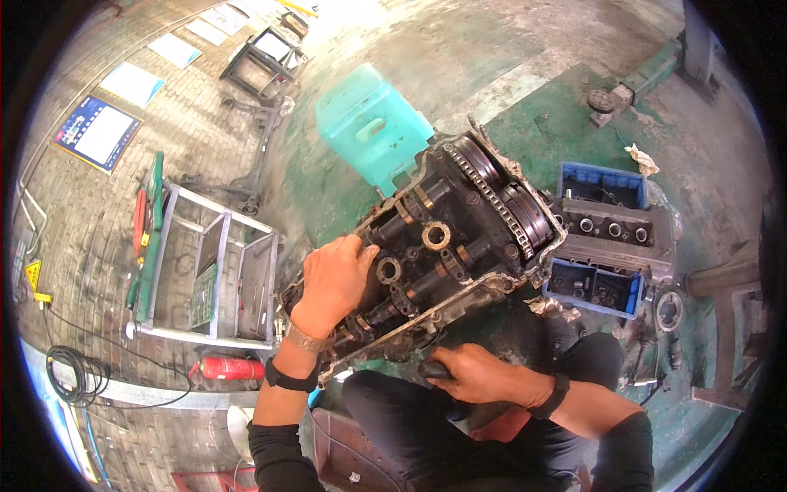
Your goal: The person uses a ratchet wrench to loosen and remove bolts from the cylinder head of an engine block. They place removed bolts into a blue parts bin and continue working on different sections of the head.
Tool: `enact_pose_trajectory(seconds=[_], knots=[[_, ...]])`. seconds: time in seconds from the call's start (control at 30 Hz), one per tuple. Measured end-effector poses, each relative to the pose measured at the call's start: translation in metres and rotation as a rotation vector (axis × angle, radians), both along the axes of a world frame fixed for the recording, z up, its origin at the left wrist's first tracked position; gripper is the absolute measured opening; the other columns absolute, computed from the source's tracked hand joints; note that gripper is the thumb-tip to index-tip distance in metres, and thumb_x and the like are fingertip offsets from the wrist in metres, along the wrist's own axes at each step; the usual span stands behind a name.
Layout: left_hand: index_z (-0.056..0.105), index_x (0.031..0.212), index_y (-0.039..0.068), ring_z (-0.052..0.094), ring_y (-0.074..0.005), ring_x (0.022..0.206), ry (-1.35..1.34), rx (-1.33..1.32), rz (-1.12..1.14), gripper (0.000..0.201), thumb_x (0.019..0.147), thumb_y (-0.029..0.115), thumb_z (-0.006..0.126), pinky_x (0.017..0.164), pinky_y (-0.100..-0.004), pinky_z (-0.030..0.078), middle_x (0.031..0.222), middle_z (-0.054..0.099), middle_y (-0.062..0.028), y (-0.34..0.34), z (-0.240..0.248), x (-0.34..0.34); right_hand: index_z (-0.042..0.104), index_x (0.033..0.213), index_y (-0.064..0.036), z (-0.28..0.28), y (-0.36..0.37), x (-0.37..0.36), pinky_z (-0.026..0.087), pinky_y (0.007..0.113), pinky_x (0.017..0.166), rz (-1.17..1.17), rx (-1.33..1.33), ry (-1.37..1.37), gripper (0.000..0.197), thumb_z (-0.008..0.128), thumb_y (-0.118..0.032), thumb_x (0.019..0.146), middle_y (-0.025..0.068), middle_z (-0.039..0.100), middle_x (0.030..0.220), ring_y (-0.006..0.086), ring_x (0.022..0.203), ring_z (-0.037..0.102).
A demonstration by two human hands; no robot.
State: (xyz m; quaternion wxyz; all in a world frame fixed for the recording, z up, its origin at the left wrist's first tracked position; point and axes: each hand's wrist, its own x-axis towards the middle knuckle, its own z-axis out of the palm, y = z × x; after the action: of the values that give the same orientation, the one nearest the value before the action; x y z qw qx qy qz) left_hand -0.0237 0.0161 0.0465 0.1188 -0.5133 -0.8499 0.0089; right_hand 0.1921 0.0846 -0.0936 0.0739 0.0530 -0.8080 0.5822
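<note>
The left hand [334, 275] lies spread, palm down, on the near end of the cylinder head [434, 246]. The right hand [475, 373] is closed around a dark tool handle [433, 369] just below the head's lower edge. The head's long axis runs diagonally up to the right, toward the timing chain sprockets [500, 197]. Beyond them sit a blue crate [602, 184] and a teal plastic container [373, 123].

1 engine head [443, 246], 2 hands [332, 279]
</note>
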Motion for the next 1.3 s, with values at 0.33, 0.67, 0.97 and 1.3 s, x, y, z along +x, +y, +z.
enact_pose_trajectory(seconds=[0.33, 0.67, 0.97, 1.3], knots=[[0.06, 0.084, -0.001, 0.06, -0.0426, 0.082, -0.074, 0.007, -0.09, 0.018, 0.085, 0.015, 0.067, 0.07, -0.0479, 0.047, 0.082, 0.062, -0.022, -0.001, 0.002, -0.005, 0.059, 0.104, 0.0011, 0.001, 0.002, 0.002, 0.048, 0.048, 0.061, -0.004, -0.003, 0.01, 0.028, 0.07, -0.017, 0.085, 0.0238, 0.062, 0.071, 0.0441, 0.07, 0.062], [0.057, 0.079, 0.001, 0.062, -0.0416, 0.075, -0.046, 0.004, -0.031, 0.022, 0.089, 0.019, 0.065, 0.066, -0.0499, 0.048, 0.076, 0.064, -0.0215, 0.001, -0.001, -0.002, 0.059, 0.103, 0.001, 0.006, 0.005, 0.005, 0.048, 0.049, 0.061, 0.013, -0.038, 0.024, 0.028, 0.07, -0.017, 0.085, 0.0238, 0.062, 0.07, 0.0442, 0.07, 0.062], [0.06, 0.08, 0.003, 0.064, -0.0416, 0.074, 0.037, -0.006, 0.088, 0.024, 0.092, 0.024, 0.06, 0.067, -0.0507, 0.049, 0.076, 0.066, -0.0207, 0.006, -0.006, 0.007, 0.059, 0.104, -0.0009, 0.01, 0.006, 0.005, 0.051, 0.053, 0.068, 0.03, -0.006, -0.059, 0.026, 0.067, -0.018, 0.086, 0.0255, 0.065, 0.075, 0.0468, 0.075, 0.063], [0.06, 0.081, 0.003, 0.064, -0.0424, 0.075, 0.022, -0.035, 0.176, 0.029, 0.095, 0.029, 0.057, 0.067, -0.0512, 0.049, 0.077, 0.066, -0.0208, 0.01, -0.003, 0.011, 0.059, 0.106, -0.001, 0.009, 0.004, 0.004, 0.051, 0.054, 0.068, 0.028, -0.023, -0.044, 0.028, 0.067, -0.018, 0.086, 0.0265, 0.064, 0.075, 0.0475, 0.074, 0.063]])
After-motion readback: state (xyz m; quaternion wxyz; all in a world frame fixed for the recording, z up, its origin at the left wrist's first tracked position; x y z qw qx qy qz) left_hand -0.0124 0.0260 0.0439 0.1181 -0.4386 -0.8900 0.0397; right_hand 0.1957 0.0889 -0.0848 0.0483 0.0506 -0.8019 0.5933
